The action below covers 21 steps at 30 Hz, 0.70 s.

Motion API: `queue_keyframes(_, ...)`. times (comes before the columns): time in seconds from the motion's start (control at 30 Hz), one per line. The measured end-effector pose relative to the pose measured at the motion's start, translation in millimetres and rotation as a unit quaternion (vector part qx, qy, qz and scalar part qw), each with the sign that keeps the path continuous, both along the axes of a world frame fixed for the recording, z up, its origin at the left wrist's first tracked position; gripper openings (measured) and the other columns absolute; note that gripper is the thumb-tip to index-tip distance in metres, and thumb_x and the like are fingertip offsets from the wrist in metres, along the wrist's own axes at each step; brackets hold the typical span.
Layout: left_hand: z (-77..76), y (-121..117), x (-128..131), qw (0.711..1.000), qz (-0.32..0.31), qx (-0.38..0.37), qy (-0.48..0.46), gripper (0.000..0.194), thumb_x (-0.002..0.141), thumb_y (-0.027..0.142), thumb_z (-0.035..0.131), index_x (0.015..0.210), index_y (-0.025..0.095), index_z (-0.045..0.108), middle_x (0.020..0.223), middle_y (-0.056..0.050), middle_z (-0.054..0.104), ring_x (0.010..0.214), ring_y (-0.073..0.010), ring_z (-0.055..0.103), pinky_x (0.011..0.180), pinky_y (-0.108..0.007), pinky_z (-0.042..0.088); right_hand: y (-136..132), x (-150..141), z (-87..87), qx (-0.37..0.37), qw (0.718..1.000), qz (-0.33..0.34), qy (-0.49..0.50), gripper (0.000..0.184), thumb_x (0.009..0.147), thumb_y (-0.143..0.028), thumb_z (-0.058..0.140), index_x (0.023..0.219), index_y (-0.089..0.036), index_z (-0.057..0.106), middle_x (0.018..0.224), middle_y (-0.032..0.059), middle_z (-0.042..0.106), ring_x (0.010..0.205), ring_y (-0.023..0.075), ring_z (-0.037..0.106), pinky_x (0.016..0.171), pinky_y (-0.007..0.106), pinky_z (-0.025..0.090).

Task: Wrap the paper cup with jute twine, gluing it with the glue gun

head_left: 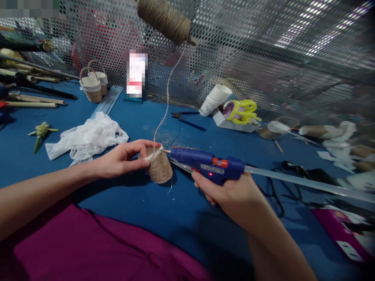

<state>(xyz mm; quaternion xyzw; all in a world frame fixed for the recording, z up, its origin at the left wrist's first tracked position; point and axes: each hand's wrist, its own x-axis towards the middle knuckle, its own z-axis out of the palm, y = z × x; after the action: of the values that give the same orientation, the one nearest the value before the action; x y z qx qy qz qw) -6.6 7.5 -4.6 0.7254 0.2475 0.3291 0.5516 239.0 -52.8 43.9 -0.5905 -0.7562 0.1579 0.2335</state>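
My left hand [129, 158] grips a small paper cup [160, 167] by its rim, with the thumb outside and the fingers over the edge. Twine covers most of the cup's side, leaving a pale band at the rim. The cup tilts on the table. My right hand [219, 191] is wrapped round a blue hot glue gun [202, 160] with its red light on and a long glue stick [293, 181] out of its back. Its nozzle meets the cup near the rim. A twine strand [168, 97] runs from the cup up to a hanging spool [165, 19].
White lace [90, 134] lies at left, near two finished twine baskets [92, 88] and a phone [135, 76]. Blue-handled pliers [189, 120], stacked paper cups [215, 99] and yellow scissors [243, 111] are at the back. Scissor blades [181, 167] lie under the gun. Black cables [275, 195] trail at right.
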Motion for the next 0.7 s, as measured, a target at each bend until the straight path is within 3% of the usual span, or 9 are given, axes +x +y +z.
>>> queue_keyframes(0.1,-0.2,0,0,1.000,0.001,0.007,0.005,0.016,0.084,0.027,0.055,0.072,0.016,0.052,0.129,-0.012,0.051,0.123,-0.0239,0.045,0.102,-0.042,0.034,3,-3,0.6,-0.073,0.996,-0.042,0.040,0.032,0.075,-0.032,0.055,0.044,-0.024,0.049,0.037,-0.0011,0.052,0.034,0.0135,0.050,0.038,0.027,0.044)
queue_keyframes(0.23,0.7,1,0,1.000,0.001,0.013,0.009,0.017,0.084,0.027,0.055,0.071,0.016,0.052,0.129,-0.012,0.051,0.123,-0.0241,0.044,0.102,-0.042,0.034,6,-9,1.3,-0.133,0.981,-0.104,0.100,0.026,0.072,-0.034,0.057,0.051,-0.021,0.052,0.036,-0.0025,0.049,0.033,0.0115,0.048,0.037,0.024,0.041)
queue_keyframes(0.33,1.3,0,0,1.000,0.001,0.014,0.006,0.017,0.084,0.027,0.055,0.071,0.016,0.051,0.128,-0.012,0.051,0.124,-0.0247,0.044,0.102,-0.042,0.034,10,-8,-2.5,-0.157,0.970,-0.110,0.151,0.021,0.073,-0.035,0.058,0.060,-0.018,0.055,0.038,-0.0053,0.046,0.035,0.0088,0.044,0.040,0.022,0.039)
queue_keyframes(0.53,-0.4,0,0,1.000,0.000,0.015,0.005,0.016,0.084,0.027,0.054,0.073,0.016,0.051,0.130,-0.013,0.050,0.122,-0.0238,0.046,0.099,-0.041,0.036,31,9,-19.0,-0.131,0.956,-0.135,0.224,0.024,0.071,-0.038,0.062,0.080,-0.016,0.056,0.051,-0.0045,0.052,0.044,0.0107,0.049,0.043,0.024,0.041)
queue_keyframes(0.63,-1.6,-1,1,1.000,-0.005,0.024,0.000,0.015,0.084,0.026,0.054,0.073,0.017,0.051,0.129,-0.013,0.050,0.122,-0.0228,0.045,0.100,-0.040,0.036,47,17,-25.6,-0.065,0.971,-0.186,0.136,0.027,0.071,-0.042,0.059,0.077,-0.016,0.057,0.067,0.0035,0.063,0.058,0.0156,0.058,0.054,0.027,0.045)
queue_keyframes(0.7,-2.0,-2,1,1.000,-0.008,0.030,0.001,0.015,0.084,0.025,0.054,0.073,0.016,0.051,0.130,-0.012,0.049,0.123,-0.0227,0.045,0.101,-0.040,0.035,58,21,-29.1,-0.052,0.973,-0.210,0.079,0.027,0.071,-0.044,0.059,0.066,-0.017,0.056,0.064,0.0059,0.064,0.061,0.0189,0.060,0.056,0.029,0.044)
